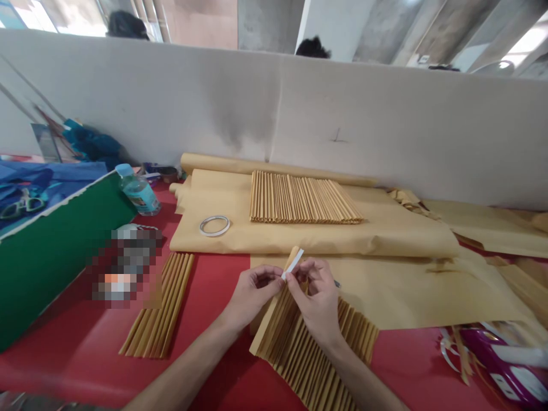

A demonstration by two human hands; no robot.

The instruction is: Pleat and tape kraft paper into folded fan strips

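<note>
A pleated fan of brown paper (pixel 308 354) lies on the red table in front of me. My left hand (pixel 252 291) pinches its raised end pleat. My right hand (pixel 317 299) is closed on a short white strip (pixel 293 264), which looks like tape or its backing, at the top of that pleat. Both hands meet over the near end of the fan.
Another pleated stack (pixel 299 200) rests on rolled brown paper (pixel 385 231) behind, with a tape roll (pixel 214 225) beside it. A narrower pleated piece (pixel 160 305) lies left. A water bottle (pixel 137 190), a green board (pixel 51 251) and a grey partition (pixel 385 125) surround the table.
</note>
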